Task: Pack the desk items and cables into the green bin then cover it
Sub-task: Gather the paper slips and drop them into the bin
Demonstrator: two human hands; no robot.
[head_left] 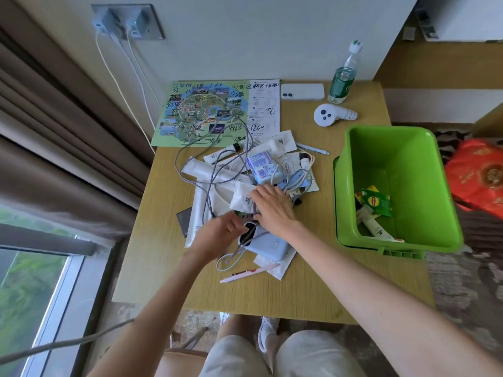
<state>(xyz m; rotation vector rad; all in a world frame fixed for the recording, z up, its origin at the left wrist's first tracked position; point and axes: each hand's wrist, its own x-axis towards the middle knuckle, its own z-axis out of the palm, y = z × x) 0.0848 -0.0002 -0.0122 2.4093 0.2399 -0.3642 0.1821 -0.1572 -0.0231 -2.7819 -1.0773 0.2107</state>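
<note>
A heap of white packets, tubes and grey cables lies in the middle of the wooden table. My right hand rests palm-down on the heap, fingers on a white packet. My left hand is beside it, fingers curled at the black end of a pale blue power bank; whether it grips it is unclear. The green bin stands open at the right, with a yellow-green tea sachet and a white tube inside. Its lid seems to lie under it.
A park map, white phone, green water bottle and white handheld device sit at the table's back. A pink pen and a grey pen lie near the heap. Chargers hang on the wall; a red bag sits right.
</note>
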